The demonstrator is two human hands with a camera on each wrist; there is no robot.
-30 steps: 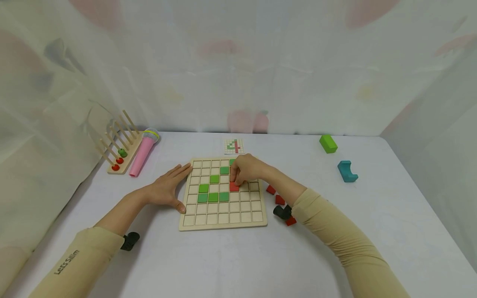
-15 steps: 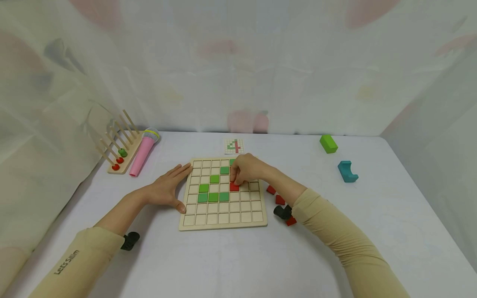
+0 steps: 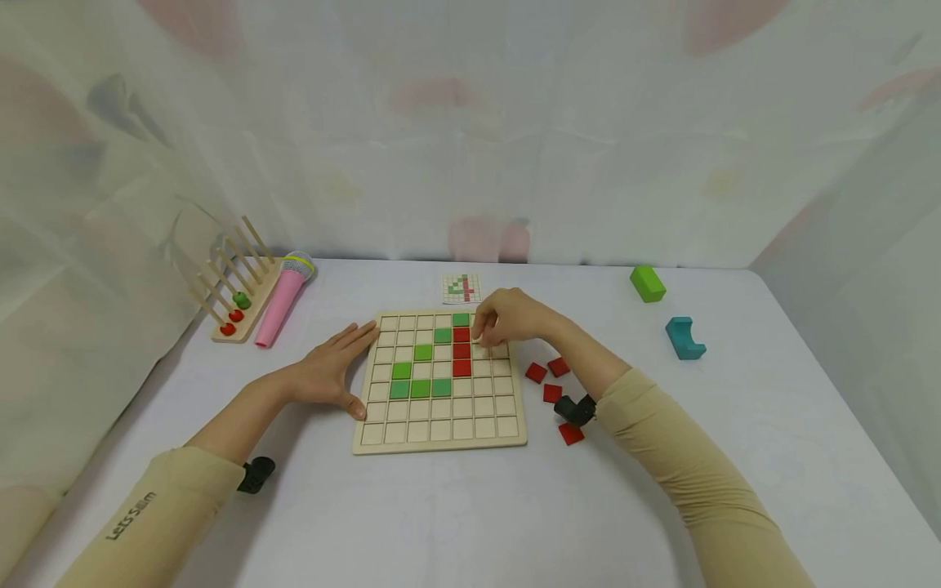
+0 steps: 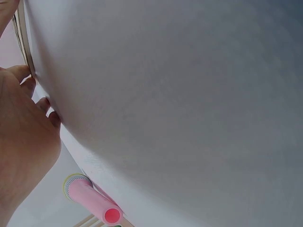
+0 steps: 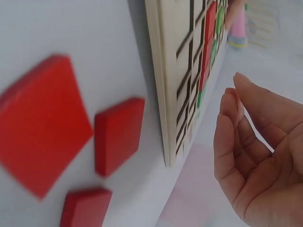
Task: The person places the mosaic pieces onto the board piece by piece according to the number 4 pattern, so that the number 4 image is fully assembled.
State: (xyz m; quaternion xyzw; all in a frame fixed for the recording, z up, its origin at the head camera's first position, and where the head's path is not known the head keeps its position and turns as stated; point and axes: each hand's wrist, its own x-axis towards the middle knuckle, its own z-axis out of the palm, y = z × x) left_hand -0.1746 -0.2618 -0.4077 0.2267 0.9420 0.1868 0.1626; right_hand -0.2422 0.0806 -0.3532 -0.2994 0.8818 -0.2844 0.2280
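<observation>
A square wooden grid board (image 3: 441, 433) lies on the table. A diagonal of green tiles (image 3: 422, 353), a green row below it and a column of three red tiles (image 3: 461, 351) fill some cells. My left hand (image 3: 321, 371) rests spread along the board's left edge, fingers at the top and thumb lower down. My right hand (image 3: 510, 317) hovers over the board's upper right, just right of the red column. In the right wrist view its fingers (image 5: 226, 137) bend loosely towards the thumb, with nothing seen between them. Several loose red tiles (image 3: 552, 394) lie right of the board.
Behind the board lies a small pattern card (image 3: 461, 289). At the left are a pink microphone (image 3: 281, 306) and a pegged wooden stand (image 3: 253, 304) with small red and green pieces. A green block (image 3: 648, 284) and a teal curved block (image 3: 684, 339) lie at the right.
My right hand has let go of a red tile in the board and lifted back to the right, uncovering the red column and more loose tiles. The left hand stays put.
</observation>
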